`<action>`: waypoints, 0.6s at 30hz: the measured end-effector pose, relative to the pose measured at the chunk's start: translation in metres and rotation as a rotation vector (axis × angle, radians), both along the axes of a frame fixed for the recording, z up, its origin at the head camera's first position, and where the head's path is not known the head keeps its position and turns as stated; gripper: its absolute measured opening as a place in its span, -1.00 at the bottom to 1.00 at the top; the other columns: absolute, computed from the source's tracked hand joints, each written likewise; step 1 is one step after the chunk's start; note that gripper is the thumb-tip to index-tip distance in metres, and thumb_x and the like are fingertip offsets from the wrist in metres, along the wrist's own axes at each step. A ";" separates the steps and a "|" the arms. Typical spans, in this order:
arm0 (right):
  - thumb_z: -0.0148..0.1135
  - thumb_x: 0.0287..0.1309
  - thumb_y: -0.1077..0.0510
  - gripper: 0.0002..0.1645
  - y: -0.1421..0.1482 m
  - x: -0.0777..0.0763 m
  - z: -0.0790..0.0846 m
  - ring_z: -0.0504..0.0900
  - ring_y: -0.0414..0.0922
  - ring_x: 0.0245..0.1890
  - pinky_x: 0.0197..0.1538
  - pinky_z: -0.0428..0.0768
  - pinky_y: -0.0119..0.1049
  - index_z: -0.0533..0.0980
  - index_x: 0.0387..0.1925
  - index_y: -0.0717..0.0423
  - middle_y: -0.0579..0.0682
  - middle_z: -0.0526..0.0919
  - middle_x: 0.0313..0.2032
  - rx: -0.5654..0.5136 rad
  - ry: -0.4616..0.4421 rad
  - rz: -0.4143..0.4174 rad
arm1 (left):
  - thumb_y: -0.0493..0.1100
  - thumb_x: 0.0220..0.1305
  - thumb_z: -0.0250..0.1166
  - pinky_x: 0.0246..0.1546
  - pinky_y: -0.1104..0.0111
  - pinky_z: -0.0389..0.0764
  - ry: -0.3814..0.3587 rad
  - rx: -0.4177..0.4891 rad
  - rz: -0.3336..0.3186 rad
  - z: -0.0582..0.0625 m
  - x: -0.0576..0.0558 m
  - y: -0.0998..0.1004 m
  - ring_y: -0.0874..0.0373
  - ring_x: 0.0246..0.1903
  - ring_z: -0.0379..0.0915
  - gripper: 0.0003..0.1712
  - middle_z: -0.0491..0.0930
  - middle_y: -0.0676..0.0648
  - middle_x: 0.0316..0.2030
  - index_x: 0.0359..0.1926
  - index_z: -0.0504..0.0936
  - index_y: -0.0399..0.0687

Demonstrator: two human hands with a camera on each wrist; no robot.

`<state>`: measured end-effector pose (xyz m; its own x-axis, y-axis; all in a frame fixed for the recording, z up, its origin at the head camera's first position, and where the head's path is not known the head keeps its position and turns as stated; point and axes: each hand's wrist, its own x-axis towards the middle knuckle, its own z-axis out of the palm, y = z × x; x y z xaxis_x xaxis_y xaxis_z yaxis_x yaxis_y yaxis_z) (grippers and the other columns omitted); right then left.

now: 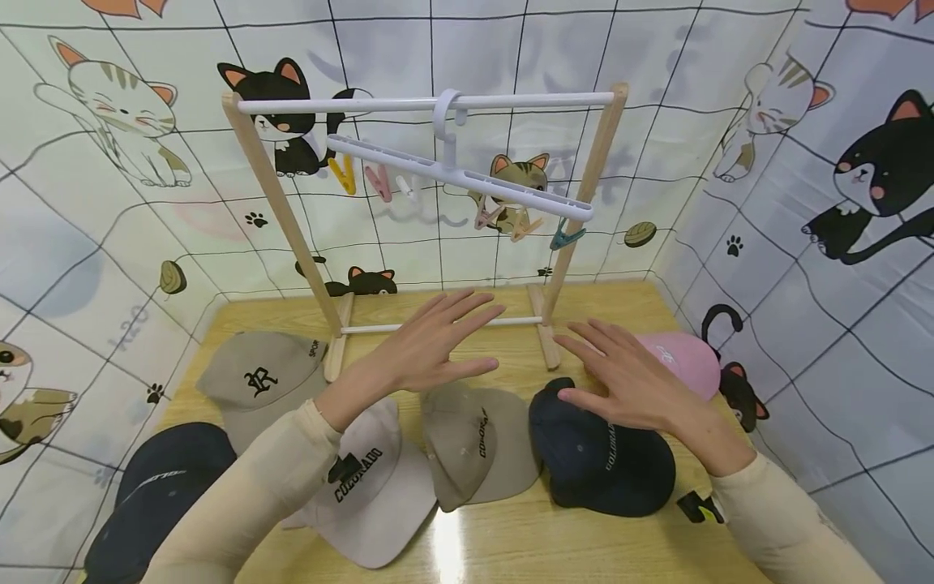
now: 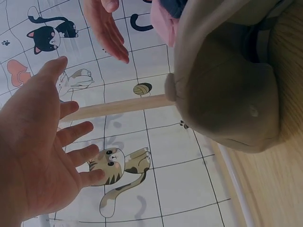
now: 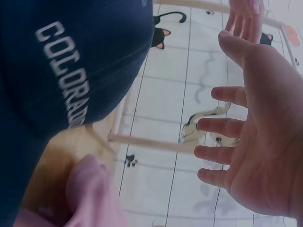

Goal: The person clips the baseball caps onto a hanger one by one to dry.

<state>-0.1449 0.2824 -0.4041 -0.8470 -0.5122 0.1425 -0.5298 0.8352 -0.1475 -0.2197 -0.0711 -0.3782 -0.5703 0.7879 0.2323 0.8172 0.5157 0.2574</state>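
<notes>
Hanger (image 1: 467, 178): white, hooked over the top rod (image 1: 540, 100) of the wooden rack (image 1: 280, 203), its left end tilted higher
Pegs on it: yellow peg (image 1: 343, 175), pink peg (image 1: 379, 183) and white peg (image 1: 406, 189) to the left; dusty pink peg (image 1: 486, 215), orange peg (image 1: 524, 226) and teal peg (image 1: 567, 235) to the right
Left hand (image 1: 430, 341): raised in front of the rack, fingers extended and spread, thumb apart; the left wrist view shows it apart from the khaki cap (image 1: 456, 442)
Right hand (image 1: 627, 377): raised above the navy Colorado cap (image 1: 642, 470), fingers straight and fanned, thumb out to the side, palm clear of the cap in the right wrist view
Near row: pale Colorado cap (image 1: 372, 478), khaki cap and navy Colorado cap side by side on the table (image 1: 525, 543)
Far left: grey-beige cap (image 1: 237, 365) beside the rack's foot, dark cap (image 1: 171, 478) nearer the person, its lettering too slanted to read for certain
Far right: pink cap (image 1: 689, 365) behind the right hand, partly hidden
Sleeves: cream sleeve (image 1: 241, 478) on the left arm, matching sleeve (image 1: 788, 519) on the right
Backdrop (image 1: 474, 57): white with dark grid lines and cartoon cats
</notes>
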 end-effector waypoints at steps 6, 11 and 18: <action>0.46 0.44 -0.31 -0.03 0.017 0.003 -0.003 0.42 0.38 0.64 0.66 0.31 0.44 0.43 0.67 0.03 0.28 0.48 0.63 0.001 0.020 -0.037 | 0.34 0.65 0.27 0.76 -0.20 0.24 -0.001 0.022 -0.035 0.005 -0.014 0.020 -0.21 0.77 0.17 -0.08 0.32 -0.16 0.74 0.79 0.26 0.08; 0.50 0.42 -0.24 -0.04 0.031 0.006 -0.006 0.45 0.37 0.61 0.64 0.32 0.45 0.44 0.65 0.07 0.29 0.51 0.60 -0.025 0.038 -0.047 | 0.32 0.66 0.26 0.74 -0.10 0.32 -0.012 0.043 -0.055 0.009 -0.025 0.036 -0.17 0.73 0.26 -0.08 0.35 -0.17 0.71 0.79 0.26 0.03; 0.52 0.41 -0.24 0.01 0.046 0.013 -0.012 0.44 0.39 0.60 0.61 0.34 0.45 0.41 0.68 0.10 0.31 0.52 0.58 -0.047 0.035 -0.073 | 0.32 0.68 0.25 0.74 -0.01 0.34 -0.055 0.063 -0.042 0.015 -0.034 0.054 -0.13 0.73 0.27 -0.05 0.33 -0.21 0.73 0.79 0.23 -0.07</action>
<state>-0.1319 0.3280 -0.4161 -0.8760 -0.4410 0.1954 -0.4731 0.8645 -0.1697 -0.2537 -0.0174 -0.3635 -0.5501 0.7963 0.2517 0.8217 0.4622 0.3335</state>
